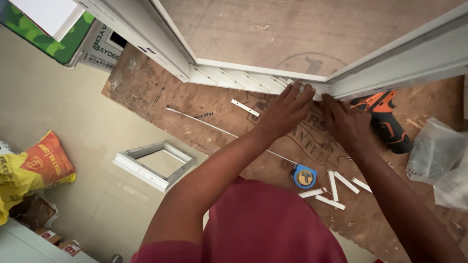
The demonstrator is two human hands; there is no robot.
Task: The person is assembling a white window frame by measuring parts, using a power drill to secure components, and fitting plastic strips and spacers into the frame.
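Wearer: maroon shirt [263,224] nearest the lens, both forearms reaching forward.
Surface: brown plywood board [204,112] on pale tiled floor [58,112]; floor open at left.
Frame: large white plastic window frame [390,63], corner joint at board's far edge.
Left hand [285,111]: fingers spread flat, pressing frame corner, gripping nothing.
Right hand [343,122]: flat beside it, touching frame; grip cannot be told.
Containers: clear plastic bags [436,153] at right, contents unclear; yellow-orange sack [34,170] at left.
Tools: orange-black cordless drill [385,119] by right hand; blue tape measure [304,176]; short white strips [336,187].

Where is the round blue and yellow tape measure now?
In the head view, the round blue and yellow tape measure lies on the brown board, right of centre, beside short white strips.
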